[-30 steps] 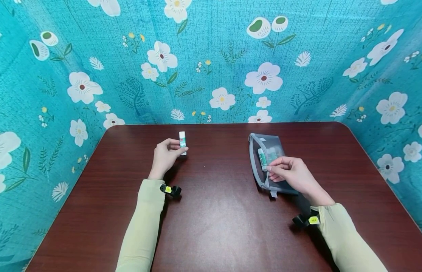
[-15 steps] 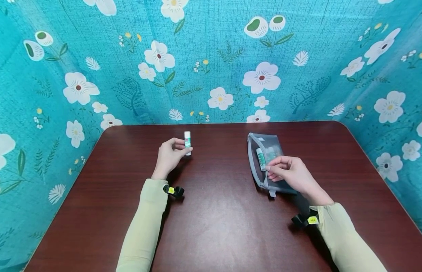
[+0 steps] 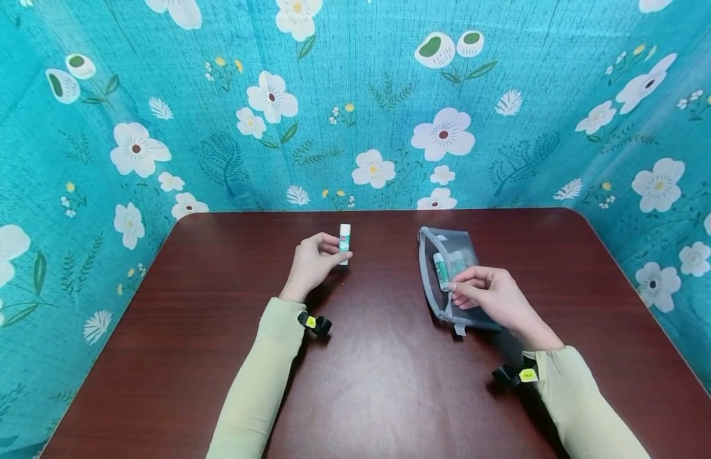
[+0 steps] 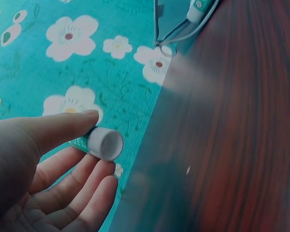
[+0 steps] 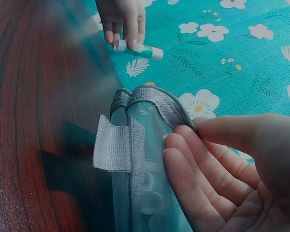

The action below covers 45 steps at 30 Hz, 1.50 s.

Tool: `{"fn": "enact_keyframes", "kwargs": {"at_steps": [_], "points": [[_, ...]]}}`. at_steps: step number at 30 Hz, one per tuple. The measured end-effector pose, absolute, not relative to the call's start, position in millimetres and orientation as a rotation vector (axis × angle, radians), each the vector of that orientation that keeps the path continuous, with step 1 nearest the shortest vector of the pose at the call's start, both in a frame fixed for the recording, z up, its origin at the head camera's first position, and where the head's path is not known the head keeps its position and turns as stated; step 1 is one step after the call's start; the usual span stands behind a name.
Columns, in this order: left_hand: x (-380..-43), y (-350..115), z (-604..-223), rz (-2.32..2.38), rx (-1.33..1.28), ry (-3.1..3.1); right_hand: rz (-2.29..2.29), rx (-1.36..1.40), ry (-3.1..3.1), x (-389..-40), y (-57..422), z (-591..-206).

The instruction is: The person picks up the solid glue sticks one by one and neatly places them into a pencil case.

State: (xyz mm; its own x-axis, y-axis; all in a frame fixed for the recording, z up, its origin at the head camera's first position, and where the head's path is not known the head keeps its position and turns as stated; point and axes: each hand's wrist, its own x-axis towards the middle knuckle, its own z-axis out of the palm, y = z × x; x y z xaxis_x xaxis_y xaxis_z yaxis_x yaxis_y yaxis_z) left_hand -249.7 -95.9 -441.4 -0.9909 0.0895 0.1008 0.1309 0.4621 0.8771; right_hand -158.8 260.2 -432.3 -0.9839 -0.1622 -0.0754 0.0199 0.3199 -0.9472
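My left hand (image 3: 314,262) pinches a glue stick (image 3: 344,243) upright between thumb and fingers, over the middle of the table. It has a white cap and a green and white label; its round white end (image 4: 106,144) faces the left wrist camera. To the right lies a grey mesh zipper pouch (image 3: 467,241), its zipper side gaping to the left. My right hand (image 3: 493,294) pinches the zippered edge of the opening between thumb and fingertips. Inside the pouch, a green glue stick (image 3: 441,272) shows at the mouth, and further ones (image 5: 152,202) show faintly through the mesh.
Both hands work over a dark reddish-brown wooden table (image 3: 355,382). A turquoise floral curtain (image 3: 332,95) hangs behind its far edge and along the sides. A small fabric tab (image 5: 113,145) sticks out from the pouch's near end.
My left hand has moved right with the glue stick, closer to the pouch. The right hand has kept its grip on the pouch's edge, and the pouch stays in place.
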Motion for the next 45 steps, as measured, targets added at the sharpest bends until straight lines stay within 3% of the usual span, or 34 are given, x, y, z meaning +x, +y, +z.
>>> {"fn": "enact_keyframes", "kwargs": {"at_steps": [45], "points": [[-232,-11,-439,-1.685,-0.419,-2.712,-1.754,-0.142,2.403,-158,260,-432]]}}
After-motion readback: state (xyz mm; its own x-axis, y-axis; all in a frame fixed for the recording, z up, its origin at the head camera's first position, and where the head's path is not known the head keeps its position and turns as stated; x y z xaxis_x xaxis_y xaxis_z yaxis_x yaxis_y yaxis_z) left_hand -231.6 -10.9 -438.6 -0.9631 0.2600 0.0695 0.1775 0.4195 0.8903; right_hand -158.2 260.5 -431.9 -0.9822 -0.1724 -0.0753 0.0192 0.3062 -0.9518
